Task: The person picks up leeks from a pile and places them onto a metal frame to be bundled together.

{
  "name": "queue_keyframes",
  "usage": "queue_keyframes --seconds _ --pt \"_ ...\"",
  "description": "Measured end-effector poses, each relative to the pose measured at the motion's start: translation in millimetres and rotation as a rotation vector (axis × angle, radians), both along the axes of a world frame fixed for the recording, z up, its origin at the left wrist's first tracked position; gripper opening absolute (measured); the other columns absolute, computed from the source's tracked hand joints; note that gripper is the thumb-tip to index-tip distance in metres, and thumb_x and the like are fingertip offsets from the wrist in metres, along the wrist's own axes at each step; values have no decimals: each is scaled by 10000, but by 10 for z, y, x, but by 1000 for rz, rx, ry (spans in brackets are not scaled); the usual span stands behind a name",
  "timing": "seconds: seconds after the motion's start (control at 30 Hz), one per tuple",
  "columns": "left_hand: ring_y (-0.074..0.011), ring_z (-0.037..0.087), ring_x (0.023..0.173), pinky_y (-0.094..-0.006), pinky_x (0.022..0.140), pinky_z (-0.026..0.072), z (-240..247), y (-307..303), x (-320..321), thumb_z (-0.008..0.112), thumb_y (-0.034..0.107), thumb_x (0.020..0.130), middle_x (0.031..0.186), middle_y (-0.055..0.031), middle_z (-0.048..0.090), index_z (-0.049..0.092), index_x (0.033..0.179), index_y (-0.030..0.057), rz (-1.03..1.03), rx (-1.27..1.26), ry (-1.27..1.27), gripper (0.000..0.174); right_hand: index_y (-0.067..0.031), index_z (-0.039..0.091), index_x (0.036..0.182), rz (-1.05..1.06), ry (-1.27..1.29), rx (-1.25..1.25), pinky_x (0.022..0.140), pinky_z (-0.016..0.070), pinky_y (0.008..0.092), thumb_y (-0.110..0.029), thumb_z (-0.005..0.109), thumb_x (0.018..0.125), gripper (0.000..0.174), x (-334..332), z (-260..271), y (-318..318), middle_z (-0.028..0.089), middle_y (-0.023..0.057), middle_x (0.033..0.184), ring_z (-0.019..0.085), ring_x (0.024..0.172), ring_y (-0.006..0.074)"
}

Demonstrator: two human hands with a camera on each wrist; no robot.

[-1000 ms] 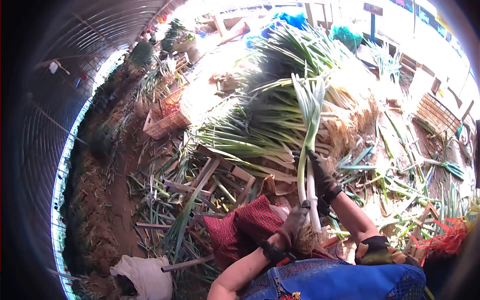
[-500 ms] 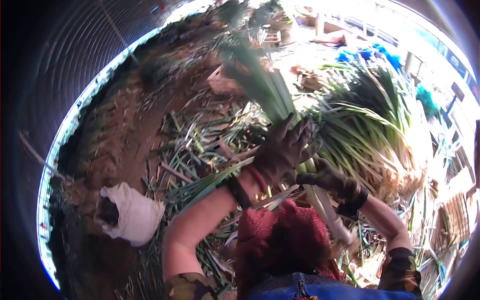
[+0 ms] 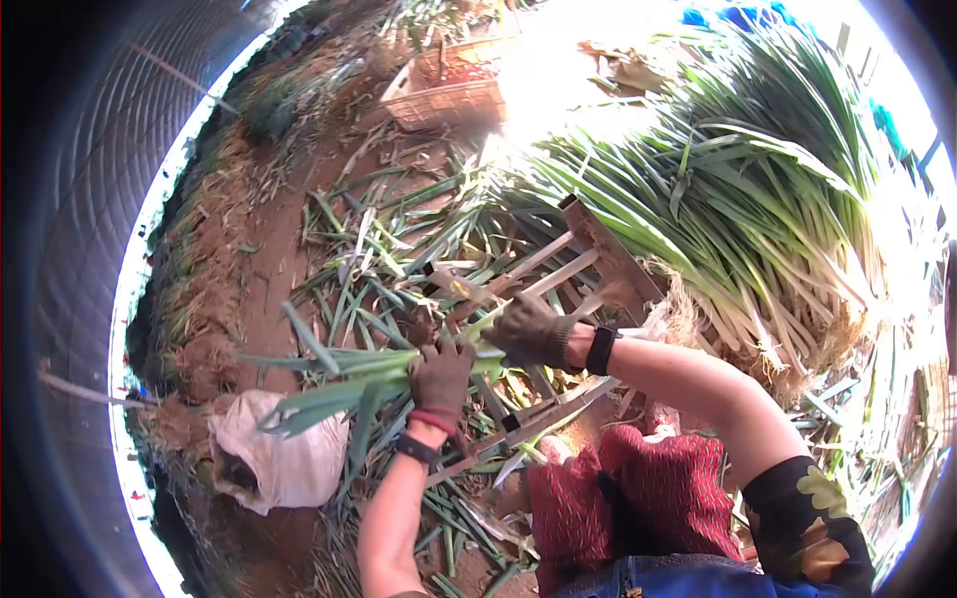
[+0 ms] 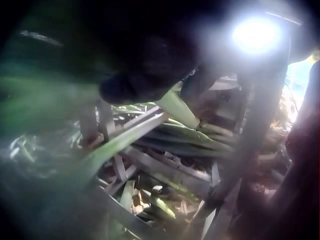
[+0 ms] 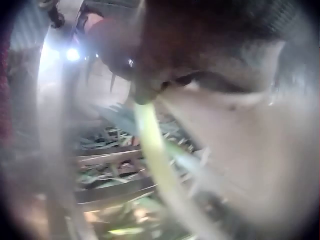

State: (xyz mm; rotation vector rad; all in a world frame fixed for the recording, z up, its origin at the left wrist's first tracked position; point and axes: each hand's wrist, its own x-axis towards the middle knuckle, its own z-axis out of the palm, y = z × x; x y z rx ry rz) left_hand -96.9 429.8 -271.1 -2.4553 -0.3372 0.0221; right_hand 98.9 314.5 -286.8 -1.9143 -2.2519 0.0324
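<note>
Dark work gloves cover both hands. My left hand [image 3: 442, 377] grips the green tops of a couple of leeks [image 3: 344, 387], whose leaves spread out to the left over a white sack. Right beside it, my right hand [image 3: 528, 331] holds the same leeks farther along the stalks. The pale stalks run on to the right under the right wrist, towards the bushy roots [image 3: 678, 314]. In the right wrist view, a pale stalk [image 5: 157, 160] hangs below the dark glove. Blurred green leaves [image 4: 45, 110] fill the left side of the left wrist view.
A low slatted frame [image 3: 613, 254] stands under the hands and in front of the knees. Behind it on the right lies a large heap of leeks [image 3: 738, 169]. The white sack [image 3: 284, 453] sits at the left. Cut leaves litter the soil; a crate [image 3: 449, 95] stands at the back.
The leeks have swung from upright to lying leftwards, tops at the left. The left hand has moved from the root end to the leaves. The head view has turned left and down.
</note>
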Motion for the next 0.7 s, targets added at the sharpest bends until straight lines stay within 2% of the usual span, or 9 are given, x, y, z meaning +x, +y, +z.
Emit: queue_keyframes --seconds 0.1,0.2,0.23,0.37,0.47,0.53,0.57,0.63,0.7 --pt "-258 645 812 -449 670 502 -496 0 53 573 188 906 952 -53 601 617 1159 202 118 -132 41 258 -102 641 960 -131 5 238 771 476 467 -337 728 789 304 -45 -888 34 678 54 721 700 734 273" --pt "-274 672 838 -467 660 512 -732 -31 70 628 154 866 942 -70 625 620 1137 183 297 -290 158 273 -84 644 949 -197 41 5 712 493 453 -231 678 804 209 -23 -1039 169 664 41 671 686 653 265" --pt "-279 676 849 -470 664 515 -595 -70 48 648 150 849 942 -73 630 622 1129 177 341 -374 175 282 -73 653 915 -202 62 139 667 509 447 -194 634 836 146 -15 -1147 210 649 39 632 678 603 260" --pt "-300 690 874 -491 712 525 -409 -220 -247 745 207 774 954 -91 642 638 1103 156 392 -523 210 350 -97 658 996 -59 168 24 543 512 442 -217 624 865 181 -14 -906 203 601 59 651 671 595 252" --pt "-335 634 1020 -522 853 492 -31 -363 -241 808 337 722 1068 -120 617 645 1221 151 381 -668 268 556 -106 666 1070 33 328 -125 664 519 437 -207 609 878 224 -28 -639 97 626 57 683 680 659 258" --pt "-347 585 1111 -533 925 462 -76 -324 -502 832 383 693 1142 -131 591 629 1309 162 174 -605 64 685 -134 674 1136 36 327 -48 703 495 410 -280 674 847 324 35 -625 0 646 44 725 672 682 244" --pt "-357 506 1208 -522 1035 408 -99 -297 -565 846 390 676 1251 -144 544 574 1412 204 379 -704 -68 806 -130 661 1161 17 336 49 712 489 413 -316 700 834 378 74 -627 -31 641 39 724 663 671 235" --pt "-359 513 1193 -518 1056 398 42 -175 -494 853 384 675 1245 -147 549 561 1426 201 323 -418 -357 826 -112 629 1193 38 243 -37 674 480 408 -331 718 818 443 147 -334 -78 612 35 717 632 633 253" --pt "-356 509 1203 -521 1050 400 282 71 -279 851 364 681 1268 -144 544 557 1432 193 247 -435 -321 824 -100 627 1198 83 243 62 632 461 390 -314 746 793 473 130 -278 -119 574 29 687 594 587 242"
